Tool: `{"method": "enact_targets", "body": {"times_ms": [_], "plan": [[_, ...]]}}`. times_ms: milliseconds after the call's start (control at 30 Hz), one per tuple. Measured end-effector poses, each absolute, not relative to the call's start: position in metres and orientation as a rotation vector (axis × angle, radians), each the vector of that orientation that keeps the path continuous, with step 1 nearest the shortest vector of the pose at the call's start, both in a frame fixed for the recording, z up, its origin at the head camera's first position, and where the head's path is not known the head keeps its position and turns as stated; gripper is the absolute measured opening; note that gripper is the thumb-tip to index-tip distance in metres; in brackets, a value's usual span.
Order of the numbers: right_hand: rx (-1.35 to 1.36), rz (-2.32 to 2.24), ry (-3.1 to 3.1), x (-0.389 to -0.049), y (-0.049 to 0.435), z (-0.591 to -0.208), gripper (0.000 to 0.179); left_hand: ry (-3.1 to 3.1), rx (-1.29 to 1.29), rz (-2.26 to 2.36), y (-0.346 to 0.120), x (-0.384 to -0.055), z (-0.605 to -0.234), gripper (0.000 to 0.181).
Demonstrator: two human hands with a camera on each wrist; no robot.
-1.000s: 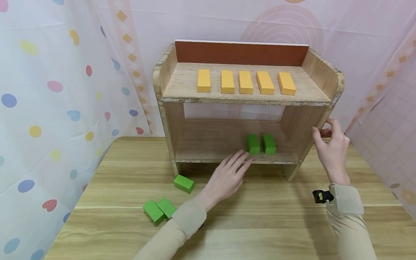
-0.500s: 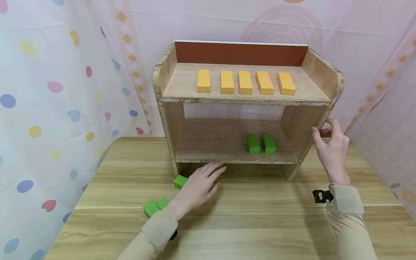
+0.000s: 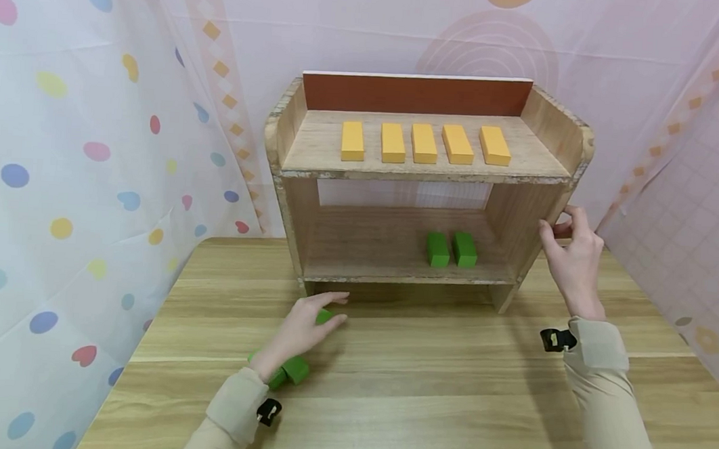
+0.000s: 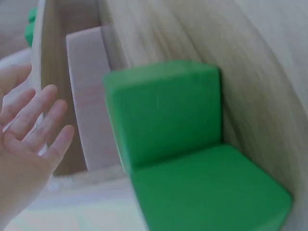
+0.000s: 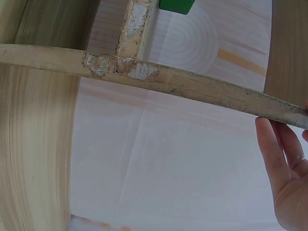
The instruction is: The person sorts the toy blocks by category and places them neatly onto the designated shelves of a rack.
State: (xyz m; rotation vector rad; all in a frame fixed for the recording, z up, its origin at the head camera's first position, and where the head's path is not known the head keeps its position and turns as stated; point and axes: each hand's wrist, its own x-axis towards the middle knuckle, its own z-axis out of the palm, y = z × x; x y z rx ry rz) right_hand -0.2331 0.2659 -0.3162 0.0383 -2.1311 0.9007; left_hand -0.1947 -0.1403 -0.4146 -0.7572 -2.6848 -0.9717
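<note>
My left hand (image 3: 302, 326) hovers over the table with fingers spread and nothing in them. It partly hides a green block (image 3: 324, 317) under the fingers and green blocks (image 3: 295, 369) by the wrist. In the left wrist view, green blocks (image 4: 163, 115) loom close, apart from the fingers. My right hand (image 3: 574, 256) holds the right side panel of the wooden shelf (image 3: 393, 280) at its edge; in the right wrist view fingertips (image 5: 262, 122) touch that panel. Two green blocks (image 3: 438, 249) stand side by side on the lower shelf, right of its middle.
Several yellow blocks (image 3: 425, 144) lie in a row on the upper shelf, in front of a brown back strip (image 3: 415, 95). The unit stands toward the rear of a wood-grain table (image 3: 423, 404). Patterned cloth (image 3: 94, 170) hangs behind and at the sides.
My left hand has moved left and down, away from the lower shelf's front edge to the loose green blocks. My right hand stays at the side panel, and the shelved blocks have not moved.
</note>
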Motion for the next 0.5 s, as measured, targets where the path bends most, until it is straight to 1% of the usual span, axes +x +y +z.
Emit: {"method": "enact_targets", "body": {"times_ms": [200,500], "plan": [[0.036,0.9,-2.137,-0.233,0.266,-0.316,0.028,-2.751,-0.624,-1.102,-0.159,-0.202,-0.419,0.032],[0.035,0.901,-2.131,-0.233,0.266,-0.317,0.028,-2.965,-0.439,-1.148,-0.169,-0.206,-0.424,0.038]]}}
